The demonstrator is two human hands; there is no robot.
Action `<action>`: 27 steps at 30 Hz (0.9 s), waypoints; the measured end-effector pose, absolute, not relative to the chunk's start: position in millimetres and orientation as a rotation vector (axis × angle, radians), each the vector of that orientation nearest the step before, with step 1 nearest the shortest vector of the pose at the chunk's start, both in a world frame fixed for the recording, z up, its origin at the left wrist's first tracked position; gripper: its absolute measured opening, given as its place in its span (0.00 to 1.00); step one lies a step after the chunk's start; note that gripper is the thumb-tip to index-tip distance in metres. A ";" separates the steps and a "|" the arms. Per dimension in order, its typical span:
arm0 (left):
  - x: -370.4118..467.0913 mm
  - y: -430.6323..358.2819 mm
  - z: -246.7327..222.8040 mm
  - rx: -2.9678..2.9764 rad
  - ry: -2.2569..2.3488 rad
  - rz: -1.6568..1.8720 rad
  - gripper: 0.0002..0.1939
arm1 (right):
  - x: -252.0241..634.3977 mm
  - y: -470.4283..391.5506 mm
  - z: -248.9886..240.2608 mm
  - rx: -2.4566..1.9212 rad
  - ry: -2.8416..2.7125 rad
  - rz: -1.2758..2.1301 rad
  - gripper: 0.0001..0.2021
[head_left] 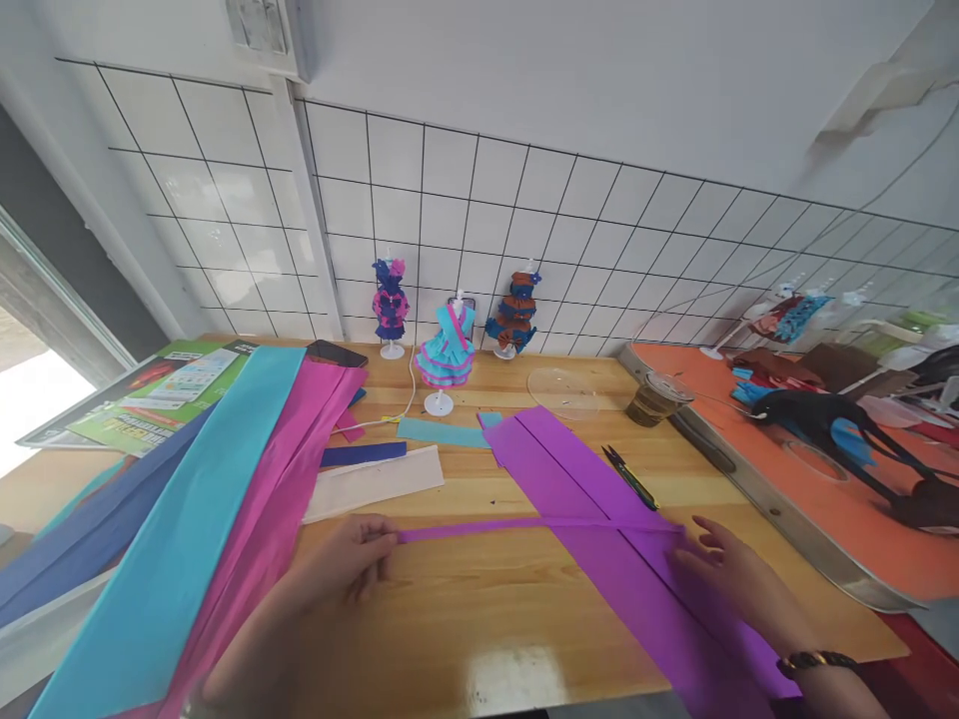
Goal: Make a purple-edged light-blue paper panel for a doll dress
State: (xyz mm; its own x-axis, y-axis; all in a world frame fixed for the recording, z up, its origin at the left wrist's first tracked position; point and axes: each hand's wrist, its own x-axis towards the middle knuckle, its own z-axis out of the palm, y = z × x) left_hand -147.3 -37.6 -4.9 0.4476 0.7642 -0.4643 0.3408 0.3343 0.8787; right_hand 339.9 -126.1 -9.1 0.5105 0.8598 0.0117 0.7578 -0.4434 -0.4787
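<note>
A narrow purple paper strip (pixel 472 528) stretches sideways above the wooden table. Its left end is pinched between the thumb and fingers of my left hand (pixel 364 552). My right hand (pixel 723 569), somewhat blurred, is at the strip's other end with some fingers spread; whether it grips that end is unclear. Under the strip's right half lie wide purple paper sheets (pixel 569 479), running diagonally toward me and partly beneath my right hand. Black thread snips (pixel 630 477) rest beyond my right hand, beside the purple sheets. A cream paper piece (pixel 379 481) lies just beyond my left hand.
Turquoise (pixel 180 519) and pink paper lengths (pixel 277 499) cover the left side. Small dress forms, including one in a turquoise dress (pixel 448 350), stand at the back near the tiled wall. A cup of dark liquid (pixel 657 399) stands at right, beside an orange surface (pixel 704 399).
</note>
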 end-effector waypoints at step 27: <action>-143.9 -39.5 1.5 1.335 1.165 0.343 0.19 | 278.7 -186.8 13.7 -1.989 -2.124 -0.102 0.17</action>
